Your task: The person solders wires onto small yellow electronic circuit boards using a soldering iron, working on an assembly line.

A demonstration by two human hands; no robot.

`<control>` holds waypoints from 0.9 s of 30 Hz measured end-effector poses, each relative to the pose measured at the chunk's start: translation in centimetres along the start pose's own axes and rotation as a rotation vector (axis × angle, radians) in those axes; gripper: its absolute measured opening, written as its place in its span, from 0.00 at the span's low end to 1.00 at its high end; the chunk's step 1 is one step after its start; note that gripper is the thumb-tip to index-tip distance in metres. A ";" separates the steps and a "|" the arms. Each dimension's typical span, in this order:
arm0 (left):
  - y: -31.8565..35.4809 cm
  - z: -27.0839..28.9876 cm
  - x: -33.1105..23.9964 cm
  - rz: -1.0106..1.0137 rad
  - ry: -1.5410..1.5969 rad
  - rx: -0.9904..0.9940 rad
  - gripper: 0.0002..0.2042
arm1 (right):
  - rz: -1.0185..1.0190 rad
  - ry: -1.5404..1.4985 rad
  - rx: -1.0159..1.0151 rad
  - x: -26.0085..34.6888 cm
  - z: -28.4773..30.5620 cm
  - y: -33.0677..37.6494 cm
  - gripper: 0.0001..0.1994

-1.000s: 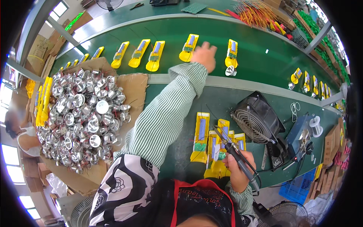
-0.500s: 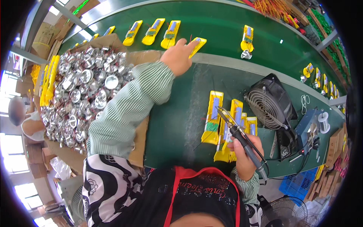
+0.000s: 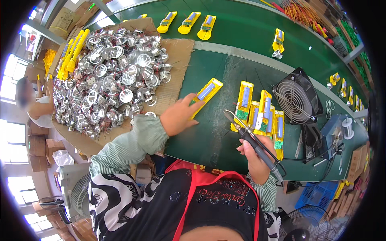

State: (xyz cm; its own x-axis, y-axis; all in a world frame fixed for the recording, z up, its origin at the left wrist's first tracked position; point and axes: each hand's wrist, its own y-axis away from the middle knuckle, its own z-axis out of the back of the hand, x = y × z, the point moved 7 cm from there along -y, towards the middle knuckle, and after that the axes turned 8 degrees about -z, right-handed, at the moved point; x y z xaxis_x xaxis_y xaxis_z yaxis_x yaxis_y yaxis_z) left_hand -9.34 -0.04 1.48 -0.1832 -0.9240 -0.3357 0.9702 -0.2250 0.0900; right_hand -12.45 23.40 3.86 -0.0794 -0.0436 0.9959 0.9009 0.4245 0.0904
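My left hand (image 3: pixel 179 115) grips the lower end of a yellow plastic casing (image 3: pixel 210 89) with a blue-violet cylindrical cell in it. The casing lies tilted on the green bench, right of the cardboard. In my right hand (image 3: pixel 259 158) is a soldering iron (image 3: pixel 257 145), fingers wrapped round its dark handle. Its thin tip points up and left, between the held casing and a group of similar yellow casings (image 3: pixel 243 100). These casings carry cells, green circuit boards and thin wires; some overlap, and the iron and my right hand partly cover them.
Shiny reflector cups (image 3: pixel 116 72) heap on a cardboard sheet (image 3: pixel 177 56) at left, beside stacked yellow casings (image 3: pixel 74 54). Beyond runs a green conveyor belt (image 3: pixel 241 24) with spaced casings. A black fan (image 3: pixel 297 98), a blue soldering station (image 3: pixel 331 134) and a solder spool (image 3: pixel 347 127) stand at right.
My left hand has drawn a yellow casing from the belt's edge back onto the bench. My right hand still holds the soldering iron. The view has shifted, so the reflector heap appears farther right.
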 end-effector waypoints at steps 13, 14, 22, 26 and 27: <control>-0.3 8.2 12.5 0.440 -0.481 -0.372 0.08 | -0.076 -0.013 0.013 -0.3 -1.4 -0.3 0.10; -0.1 8.5 12.4 0.367 -0.311 -0.442 0.06 | -0.113 -0.039 0.005 -0.5 -1.4 -0.4 0.10; 0.8 8.4 11.2 0.270 0.977 -0.503 0.04 | -0.172 -0.050 0.020 -0.6 -1.7 -1.7 0.10; 0.9 6.0 9.7 0.286 1.231 -0.451 0.03 | -0.191 -0.032 0.055 -0.8 -2.3 -2.5 0.10; 1.2 4.9 9.3 0.355 1.259 -0.359 0.03 | -0.199 -0.027 0.050 -0.9 -2.3 -2.7 0.10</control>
State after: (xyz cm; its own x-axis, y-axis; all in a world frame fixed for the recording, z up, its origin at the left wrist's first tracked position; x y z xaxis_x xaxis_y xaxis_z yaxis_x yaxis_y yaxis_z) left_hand -10.65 -10.41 3.05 0.1639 0.0354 -0.9858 0.9573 0.2354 0.1676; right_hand -13.79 20.22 2.71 -0.2658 -0.1067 0.9581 0.8441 0.4543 0.2848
